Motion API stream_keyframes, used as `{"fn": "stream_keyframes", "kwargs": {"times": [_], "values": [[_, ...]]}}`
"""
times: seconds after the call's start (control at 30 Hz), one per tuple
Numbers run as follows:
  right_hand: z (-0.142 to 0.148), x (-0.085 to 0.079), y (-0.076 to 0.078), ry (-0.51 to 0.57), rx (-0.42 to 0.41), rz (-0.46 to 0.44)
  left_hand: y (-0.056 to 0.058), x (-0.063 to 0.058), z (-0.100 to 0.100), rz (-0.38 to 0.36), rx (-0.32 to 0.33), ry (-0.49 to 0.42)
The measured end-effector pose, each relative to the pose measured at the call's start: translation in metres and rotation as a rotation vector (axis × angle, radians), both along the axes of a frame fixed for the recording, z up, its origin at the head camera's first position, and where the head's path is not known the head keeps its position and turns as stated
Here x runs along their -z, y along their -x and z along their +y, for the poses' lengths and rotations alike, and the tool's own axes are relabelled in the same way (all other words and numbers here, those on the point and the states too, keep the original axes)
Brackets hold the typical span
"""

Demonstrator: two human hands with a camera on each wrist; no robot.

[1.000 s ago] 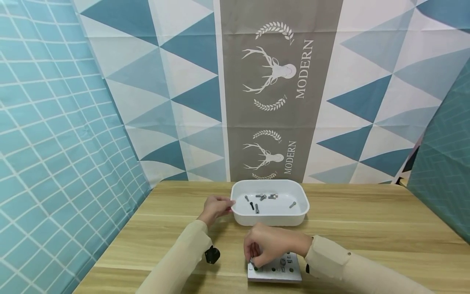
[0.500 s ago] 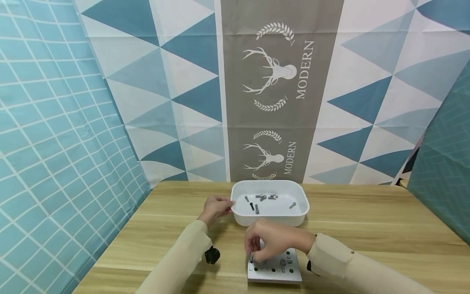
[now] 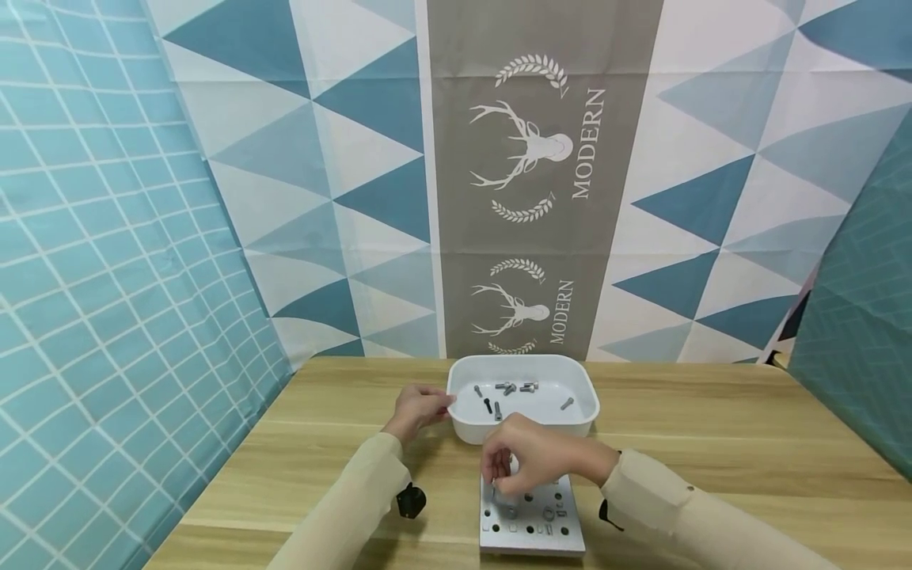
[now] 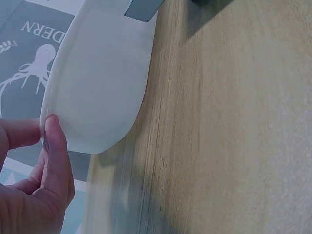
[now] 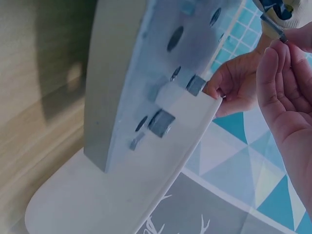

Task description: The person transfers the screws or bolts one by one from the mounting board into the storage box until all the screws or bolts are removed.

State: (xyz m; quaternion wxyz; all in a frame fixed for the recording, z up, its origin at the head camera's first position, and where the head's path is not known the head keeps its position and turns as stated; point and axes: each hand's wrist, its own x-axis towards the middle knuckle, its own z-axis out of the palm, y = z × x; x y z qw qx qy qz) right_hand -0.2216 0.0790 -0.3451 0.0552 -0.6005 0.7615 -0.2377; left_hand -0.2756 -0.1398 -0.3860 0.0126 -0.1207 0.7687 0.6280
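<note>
My left hand [image 3: 419, 412] pinches the left rim of a white plastic tray [image 3: 527, 429]; in the left wrist view its thumb and fingers sit on either side of the tray wall [image 4: 92, 97]. Over a silver metal plate [image 3: 530, 541] with rows of holes, my right hand [image 3: 530, 455] pinches a small metal screw. The right wrist view shows that threaded screw [image 5: 274, 28] between thumb and fingertips, apart from the plate [image 5: 151, 53]. Bolt heads [image 5: 161, 123] stand up from the plate beside open holes. My right hand hides part of the plate in the head view.
Several loose screws lie in the tray, among them a black screw [image 3: 488, 405] and a grey screw [image 3: 567, 404] at the right. The wooden table [image 3: 684, 443] spreads around. Patterned cloth [image 3: 342, 198] hangs behind and at both sides.
My right hand has lifted a little and shifted away from the plate's front left holes with the screw, uncovering more of the plate. My left hand stays on the tray rim.
</note>
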Motion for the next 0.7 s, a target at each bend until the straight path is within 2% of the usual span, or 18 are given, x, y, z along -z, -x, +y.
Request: {"fn": "stream_keyframes", "kwargs": {"times": [0.2,0.7], "values": [[0.005,-0.002,0.004,-0.012,0.031,-0.028,0.000,0.000,0.000,-0.008,-0.002,-0.001],[0.020,-0.008,0.022,-0.007,0.157,-0.019,-0.001,0.000,0.000,-0.008,0.005,0.025]]}}
